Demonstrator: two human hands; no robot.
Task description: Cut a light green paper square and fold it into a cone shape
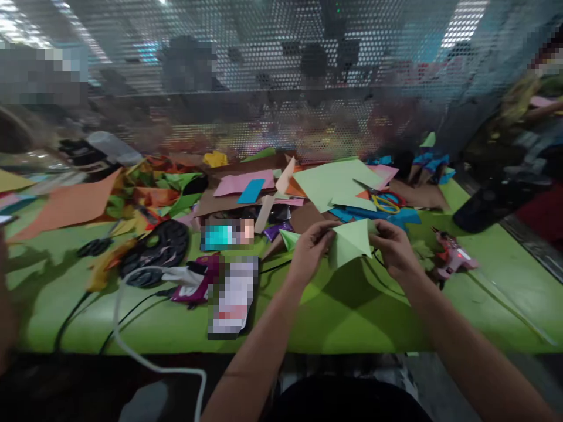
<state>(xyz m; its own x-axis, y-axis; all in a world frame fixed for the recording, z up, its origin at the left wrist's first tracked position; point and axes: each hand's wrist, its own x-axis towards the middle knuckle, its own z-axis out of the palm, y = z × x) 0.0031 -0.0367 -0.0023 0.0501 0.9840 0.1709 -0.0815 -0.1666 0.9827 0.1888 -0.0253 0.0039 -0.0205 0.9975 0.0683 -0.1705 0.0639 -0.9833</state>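
A creased piece of light green paper is held up between both hands, over the near part of the green table. My left hand pinches its left edge. My right hand grips the opposite edge, fingers closed on it. Folds run across the paper, and its lower point hangs down, casting a shadow. Just left of my left hand lies a small folded green paper piece. Beyond the hands rests a larger pale green sheet, with yellow-and-red-handled scissors on its right side.
Phones with blurred screens lie to the left, beside a purple power strip with cables. Further left are a yellow glue gun and a black round tray. A dark bottle and a pink power strip are at right. A perforated screen stands behind.
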